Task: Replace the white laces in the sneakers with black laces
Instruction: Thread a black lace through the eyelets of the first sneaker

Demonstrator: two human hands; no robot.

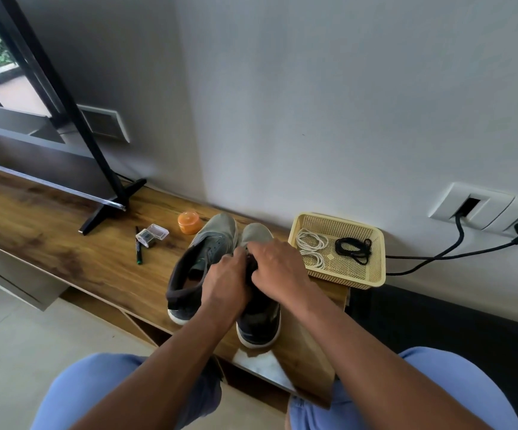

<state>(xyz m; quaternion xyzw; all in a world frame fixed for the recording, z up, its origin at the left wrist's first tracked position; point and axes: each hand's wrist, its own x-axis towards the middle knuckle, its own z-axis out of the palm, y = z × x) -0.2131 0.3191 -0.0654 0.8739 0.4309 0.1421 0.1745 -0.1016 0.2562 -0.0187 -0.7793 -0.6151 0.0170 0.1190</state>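
Two grey sneakers stand side by side on the wooden shelf (50, 231), toes toward the wall. The left sneaker (199, 262) has no lace in its eyelets. My left hand (228, 282) and my right hand (278, 268) meet over the right sneaker (259, 324), fingers curled and pinching a black lace at its eyelets; the lace itself is mostly hidden under my fingers. A yellow mesh basket (372, 277) to the right holds coiled white laces (312, 248) and one bundled black lace (354, 249).
An orange jar (189, 223), a small clear box (152, 234) and a pen (138, 249) lie left of the sneakers. A TV stand leg (109, 209) sits further left. Black cables (443, 256) run from wall sockets on the right. My knees are below the shelf edge.
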